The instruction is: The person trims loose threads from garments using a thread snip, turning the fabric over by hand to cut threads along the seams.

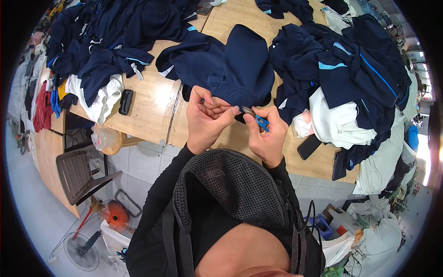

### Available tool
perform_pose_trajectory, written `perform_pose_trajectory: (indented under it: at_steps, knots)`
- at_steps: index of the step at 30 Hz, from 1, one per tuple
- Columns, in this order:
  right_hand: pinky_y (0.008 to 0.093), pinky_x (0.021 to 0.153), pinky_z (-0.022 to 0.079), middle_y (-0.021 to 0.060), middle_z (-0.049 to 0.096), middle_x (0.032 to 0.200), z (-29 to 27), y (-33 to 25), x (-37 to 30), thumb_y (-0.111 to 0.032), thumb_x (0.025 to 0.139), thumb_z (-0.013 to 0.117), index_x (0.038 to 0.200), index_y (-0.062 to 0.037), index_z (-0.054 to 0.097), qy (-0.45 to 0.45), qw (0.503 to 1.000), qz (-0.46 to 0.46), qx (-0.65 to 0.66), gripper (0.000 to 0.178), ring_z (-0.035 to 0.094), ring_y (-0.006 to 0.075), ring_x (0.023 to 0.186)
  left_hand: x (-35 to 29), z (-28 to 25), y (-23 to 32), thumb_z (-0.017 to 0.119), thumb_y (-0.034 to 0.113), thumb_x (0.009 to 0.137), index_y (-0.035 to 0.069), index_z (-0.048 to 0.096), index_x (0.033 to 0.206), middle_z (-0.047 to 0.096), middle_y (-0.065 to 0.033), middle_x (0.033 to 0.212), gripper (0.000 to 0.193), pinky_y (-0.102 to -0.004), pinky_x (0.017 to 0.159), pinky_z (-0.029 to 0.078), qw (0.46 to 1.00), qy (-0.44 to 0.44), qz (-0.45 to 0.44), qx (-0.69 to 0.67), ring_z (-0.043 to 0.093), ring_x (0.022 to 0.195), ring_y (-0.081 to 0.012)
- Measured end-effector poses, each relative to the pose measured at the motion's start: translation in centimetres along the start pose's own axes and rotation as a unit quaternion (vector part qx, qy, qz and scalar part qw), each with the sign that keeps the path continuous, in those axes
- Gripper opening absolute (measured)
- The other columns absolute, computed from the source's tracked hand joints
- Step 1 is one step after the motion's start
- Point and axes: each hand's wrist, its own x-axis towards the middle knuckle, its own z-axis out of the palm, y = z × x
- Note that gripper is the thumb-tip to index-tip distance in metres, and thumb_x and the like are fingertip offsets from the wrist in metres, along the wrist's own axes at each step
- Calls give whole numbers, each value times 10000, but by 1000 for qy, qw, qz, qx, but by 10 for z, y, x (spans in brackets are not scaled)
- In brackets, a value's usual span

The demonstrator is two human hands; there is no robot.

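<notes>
Before me on the wooden table lies a navy blue garment (247,60) with a gathered, elastic-looking waistband. My left hand (206,119) pinches the edge of that waistband between thumb and fingers. Close beside it, my right hand (268,134) is closed around small blue-handled thread snips (261,123). The metal blades of the snips point left, toward my left fingertips at the garment's edge. Whether a thread lies between the blades is too small to tell.
Navy garments are heaped at the back left (134,23) and at the right (350,60), with white cloth (339,120) under the right heap. A dark phone (309,147) lies near the front edge. A brown chair (76,175) and a fan (115,216) stand at the lower left.
</notes>
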Motion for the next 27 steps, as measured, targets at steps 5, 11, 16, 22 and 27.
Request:
perform_pose_trajectory:
  at_steps: [5,11,16,22,27]
  knots:
    - [279,544,448,78,702,770,0,0,0,-132,931,880,983,9,694,13,1000,-5,-6,239,571,105,593,-2,-1,-1,779,-172,891,92,341,1074,744,-173,975,543,-315,884,677,1000,-7,4,10,801,948,-200]
    - [278,544,454,82,711,782,0,4,0,-121,920,889,977,5,692,22,999,-37,-27,240,587,119,592,-1,1,-2,782,-166,897,90,353,1053,753,-181,990,523,-314,886,677,1000,-17,6,-1,801,969,-197]
    - [278,544,461,89,721,792,1,5,2,-130,916,898,975,3,692,32,998,-56,-22,252,603,124,598,0,0,-1,794,-156,899,89,357,1051,756,-186,1001,523,-314,886,677,1000,-22,3,-7,803,974,-202]
    - [280,543,463,90,721,788,2,4,2,-131,920,896,979,4,695,34,998,-51,-16,249,604,122,598,0,1,0,801,-151,898,85,361,1053,755,-190,1012,523,-311,877,677,1000,-25,-2,-10,804,974,-208]
    - [283,569,481,92,720,785,-3,4,2,-137,917,902,982,7,695,33,999,-31,-23,261,613,128,610,-1,0,0,803,-148,897,84,377,1038,748,-170,1002,505,-303,871,673,1000,-24,0,5,799,967,-193]
